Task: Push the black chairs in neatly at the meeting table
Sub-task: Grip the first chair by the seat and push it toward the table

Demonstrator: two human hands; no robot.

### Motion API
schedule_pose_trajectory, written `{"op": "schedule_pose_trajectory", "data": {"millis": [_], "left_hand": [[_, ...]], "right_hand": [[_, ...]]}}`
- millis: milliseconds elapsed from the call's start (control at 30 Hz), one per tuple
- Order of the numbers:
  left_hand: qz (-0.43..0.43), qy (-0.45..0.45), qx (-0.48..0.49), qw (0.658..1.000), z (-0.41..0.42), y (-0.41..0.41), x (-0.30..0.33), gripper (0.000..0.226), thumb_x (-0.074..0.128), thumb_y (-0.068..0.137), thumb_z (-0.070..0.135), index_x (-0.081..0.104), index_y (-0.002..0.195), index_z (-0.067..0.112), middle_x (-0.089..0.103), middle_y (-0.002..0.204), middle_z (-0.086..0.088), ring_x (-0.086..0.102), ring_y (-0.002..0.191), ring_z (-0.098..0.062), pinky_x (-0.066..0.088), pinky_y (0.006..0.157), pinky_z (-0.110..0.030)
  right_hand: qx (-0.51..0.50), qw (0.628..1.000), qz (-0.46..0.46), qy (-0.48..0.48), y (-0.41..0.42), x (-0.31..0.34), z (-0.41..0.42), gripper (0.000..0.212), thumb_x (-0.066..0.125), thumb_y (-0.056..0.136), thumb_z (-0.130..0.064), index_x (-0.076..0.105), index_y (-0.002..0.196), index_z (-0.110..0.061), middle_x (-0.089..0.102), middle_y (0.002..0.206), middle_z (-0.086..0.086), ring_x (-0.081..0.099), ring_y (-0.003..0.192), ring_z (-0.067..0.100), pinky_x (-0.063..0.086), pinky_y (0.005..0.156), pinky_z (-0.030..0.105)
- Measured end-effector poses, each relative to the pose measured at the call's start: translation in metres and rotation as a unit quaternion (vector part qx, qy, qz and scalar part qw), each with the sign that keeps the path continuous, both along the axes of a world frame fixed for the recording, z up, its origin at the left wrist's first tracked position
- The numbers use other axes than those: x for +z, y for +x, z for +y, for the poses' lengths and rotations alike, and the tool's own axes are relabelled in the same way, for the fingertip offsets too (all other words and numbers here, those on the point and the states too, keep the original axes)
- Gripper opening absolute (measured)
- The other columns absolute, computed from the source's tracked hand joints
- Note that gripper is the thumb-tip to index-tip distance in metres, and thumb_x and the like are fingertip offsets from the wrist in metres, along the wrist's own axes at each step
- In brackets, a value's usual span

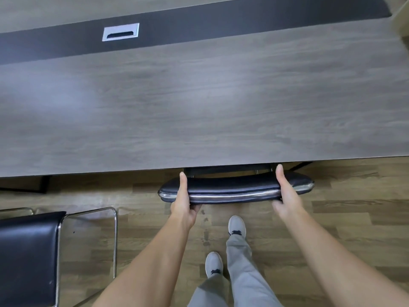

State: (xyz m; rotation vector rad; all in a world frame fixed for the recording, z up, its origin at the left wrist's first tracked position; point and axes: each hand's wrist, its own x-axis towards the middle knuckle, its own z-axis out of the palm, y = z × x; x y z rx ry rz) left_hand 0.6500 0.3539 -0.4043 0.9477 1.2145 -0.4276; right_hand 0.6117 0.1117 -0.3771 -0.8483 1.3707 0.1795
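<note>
Black padded chair [234, 187] with a chrome-trimmed backrest, seat tucked under the near edge of the meeting table [199, 103] — only the top of the back in view, just beside that edge. Gripped at both ends, left hand [182, 202] and right hand [285, 193], thumbs laid over the top. Second black chair [28, 255] at lower left, chrome tube frame — standing well apart from the grey wood-grain table.

Single head-worn view, steeply down from standing height; table [199, 103] edge and floor [354, 218] close below
</note>
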Motion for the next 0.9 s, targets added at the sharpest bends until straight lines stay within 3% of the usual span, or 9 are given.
{"op": "schedule_pose_trajectory", "data": {"millis": [100, 200, 267, 467, 633, 800, 900], "left_hand": [[-0.001, 0.007, 0.005, 1.0, -0.011, 0.014, -0.003, 0.101, 0.082, 0.053, 0.07, 0.055, 0.129, 0.01, 0.064, 0.119, -0.01, 0.069, 0.098, -0.025, 0.061, 0.081, -0.043], [0.003, 0.017, 0.012, 1.0, -0.015, 0.02, -0.004, 0.112, 0.082, 0.046, 0.073, 0.051, 0.134, 0.01, 0.061, 0.124, -0.009, 0.068, 0.099, -0.025, 0.062, 0.077, -0.041], [0.001, 0.02, 0.007, 1.0, -0.017, 0.024, -0.002, 0.105, 0.08, 0.055, 0.072, 0.051, 0.133, 0.01, 0.06, 0.125, -0.009, 0.067, 0.099, -0.024, 0.061, 0.075, -0.04], [-0.028, 0.0, -0.017, 0.999, -0.008, 0.049, 0.0, 0.082, 0.072, 0.07, 0.069, 0.059, 0.126, 0.01, 0.064, 0.122, -0.009, 0.067, 0.103, -0.025, 0.057, 0.091, -0.046], [-0.025, 0.007, -0.04, 0.999, -0.006, 0.05, -0.001, 0.074, 0.067, 0.074, 0.071, 0.061, 0.119, 0.012, 0.066, 0.119, -0.007, 0.067, 0.102, -0.023, 0.057, 0.092, -0.045], [-0.014, 0.013, -0.025, 0.999, -0.007, 0.049, 0.003, 0.095, 0.072, 0.061, 0.075, 0.056, 0.129, 0.011, 0.064, 0.122, -0.007, 0.067, 0.102, -0.026, 0.059, 0.088, -0.047], [-0.001, 0.04, -0.003, 0.999, -0.011, 0.048, 0.01, 0.091, 0.074, 0.07, 0.069, 0.049, 0.134, 0.01, 0.061, 0.127, -0.009, 0.065, 0.104, -0.028, 0.057, 0.09, -0.05]], "right_hand": [[-0.008, 1.0, -0.016, 0.005, 0.016, 0.006, -0.008, 0.108, 0.08, 0.056, -0.071, 0.047, 0.142, -0.014, 0.056, 0.131, -0.007, 0.058, 0.104, 0.007, 0.047, 0.094, 0.027], [-0.001, 0.999, -0.035, -0.001, 0.024, 0.001, -0.011, 0.132, 0.083, 0.041, -0.077, 0.04, 0.148, -0.014, 0.048, 0.145, -0.007, 0.051, 0.122, 0.009, 0.035, 0.112, 0.034], [-0.011, 0.999, -0.04, -0.006, 0.027, -0.004, -0.012, 0.145, 0.084, 0.028, -0.08, 0.039, 0.149, -0.015, 0.048, 0.147, -0.007, 0.051, 0.128, 0.011, 0.033, 0.114, 0.036], [-0.015, 0.998, -0.055, 0.008, 0.044, -0.002, -0.005, 0.132, 0.083, 0.046, -0.07, 0.031, 0.153, -0.014, 0.042, 0.152, -0.003, 0.047, 0.134, 0.015, 0.032, 0.114, 0.038], [-0.021, 0.998, -0.051, 0.001, 0.043, -0.013, -0.007, 0.149, 0.084, 0.032, -0.077, 0.027, 0.155, -0.014, 0.034, 0.158, -0.001, 0.038, 0.142, 0.016, 0.025, 0.119, 0.042], [-0.015, 0.999, -0.033, 0.017, 0.041, -0.026, -0.012, 0.152, 0.083, 0.023, -0.083, 0.035, 0.152, -0.017, 0.04, 0.154, -0.003, 0.043, 0.138, 0.018, 0.029, 0.119, 0.044], [-0.03, 0.999, 0.012, 0.002, 0.041, -0.022, -0.01, 0.15, 0.079, 0.019, -0.086, 0.041, 0.148, -0.02, 0.048, 0.146, -0.005, 0.05, 0.131, 0.022, 0.041, 0.111, 0.044]]}}
